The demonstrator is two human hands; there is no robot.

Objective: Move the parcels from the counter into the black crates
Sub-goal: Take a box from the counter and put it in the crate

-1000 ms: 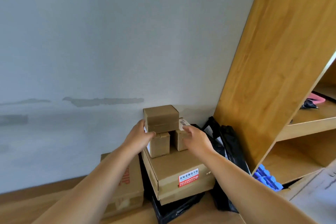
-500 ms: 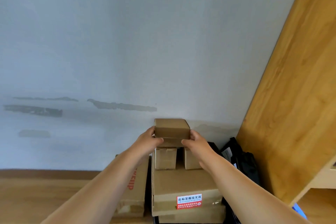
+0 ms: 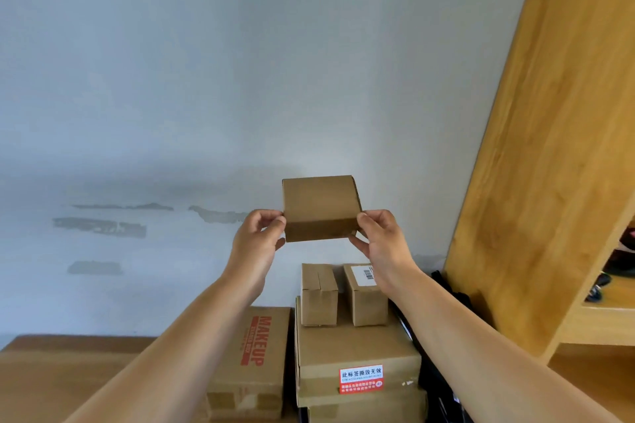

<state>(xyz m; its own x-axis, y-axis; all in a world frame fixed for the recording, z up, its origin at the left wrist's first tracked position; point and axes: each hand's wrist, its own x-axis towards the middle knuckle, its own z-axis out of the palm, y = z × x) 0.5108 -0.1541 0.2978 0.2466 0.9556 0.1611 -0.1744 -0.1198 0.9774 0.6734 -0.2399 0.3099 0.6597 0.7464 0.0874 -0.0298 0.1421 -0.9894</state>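
A small plain cardboard parcel (image 3: 321, 208) is held up in the air in front of the wall. My left hand (image 3: 256, 240) grips its left side and my right hand (image 3: 379, 239) grips its right side. Below it, two small parcels, one taped (image 3: 319, 295) and one with a barcode label (image 3: 365, 294), stand side by side on a large flat parcel (image 3: 354, 357) with a red sticker. No black crate can be made out.
A box printed MAKEUP (image 3: 254, 364) lies left of the stack on the wooden counter (image 3: 51, 371). Black bags (image 3: 443, 347) sit right of the stack. A tall wooden shelf unit (image 3: 556, 165) rises at the right, with dark items on a shelf.
Both hands have lifted the top small parcel off the two parcels beneath it and raised it well above the stack. The view has swung to the left.
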